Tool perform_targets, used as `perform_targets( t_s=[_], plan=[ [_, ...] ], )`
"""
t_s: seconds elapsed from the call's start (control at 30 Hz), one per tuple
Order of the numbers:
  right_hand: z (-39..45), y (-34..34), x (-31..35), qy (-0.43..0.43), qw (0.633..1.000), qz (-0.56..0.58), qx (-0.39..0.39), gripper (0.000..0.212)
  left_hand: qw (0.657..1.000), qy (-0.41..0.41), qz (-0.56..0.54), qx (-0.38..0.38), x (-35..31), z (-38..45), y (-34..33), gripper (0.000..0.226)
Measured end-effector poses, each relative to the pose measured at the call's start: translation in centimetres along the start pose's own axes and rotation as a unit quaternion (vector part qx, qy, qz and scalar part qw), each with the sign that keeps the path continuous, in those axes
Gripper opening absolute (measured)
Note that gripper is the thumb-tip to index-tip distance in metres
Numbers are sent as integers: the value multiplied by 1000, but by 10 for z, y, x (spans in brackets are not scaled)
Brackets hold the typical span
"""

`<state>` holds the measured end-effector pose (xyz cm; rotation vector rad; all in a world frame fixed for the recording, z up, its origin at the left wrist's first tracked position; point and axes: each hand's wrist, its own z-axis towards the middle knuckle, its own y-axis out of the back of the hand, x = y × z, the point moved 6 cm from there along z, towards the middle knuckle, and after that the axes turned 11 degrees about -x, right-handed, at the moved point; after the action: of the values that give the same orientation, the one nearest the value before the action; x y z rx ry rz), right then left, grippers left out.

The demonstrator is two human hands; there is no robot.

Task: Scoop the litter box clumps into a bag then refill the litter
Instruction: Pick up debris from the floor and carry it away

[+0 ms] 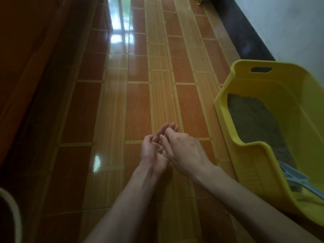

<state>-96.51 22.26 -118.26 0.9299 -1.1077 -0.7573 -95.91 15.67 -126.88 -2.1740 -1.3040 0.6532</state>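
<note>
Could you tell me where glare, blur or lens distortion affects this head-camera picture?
Head view: window glare streaks the glossy tiled floor; the room is dim. Wide-angle bending curves the yellow litter box and the floor lines. The left hand and right hand look slightly soft; the blue scoop is blurred.

I see a bright yellow box (263,172) holding grey-brown litter (252,118), with a pale blue scoop (291,174) in it. The floor (140,85) is glossy orange-brown tile with lighter yellowish wood-grain stripes. The wall (289,23) looks whitish, I think, above a dark skirting (245,32).
</note>
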Motion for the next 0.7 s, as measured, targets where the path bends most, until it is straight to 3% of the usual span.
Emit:
perform_targets(
  t_s=[0.13, 0.27, 0.43, 0.63, 0.7],
  plan=[
    [-9, 2, -13, 15, 999, 22, -44, 24, 1000, -6, 9, 8, -4, -7, -1, 51],
    [-27, 1, -65, -97, 989, 50, -102, 26, 1000, -16, -16, 0, -10, -12, 2, 51],
    [-59, -26, -100, -168, 981, -93, 34, 24, 998, -28, -48, -10, -19, -16, 13, 51],
    [-59, -46, -71, -72, 976, -201, 30, 47, 999, -24, -45, -19, -17, -17, 19, 51],
    [-55, -52, -64, -43, 977, -206, 18, 45, 999, -24, -42, -21, -17, -17, 19, 51]
  ],
)
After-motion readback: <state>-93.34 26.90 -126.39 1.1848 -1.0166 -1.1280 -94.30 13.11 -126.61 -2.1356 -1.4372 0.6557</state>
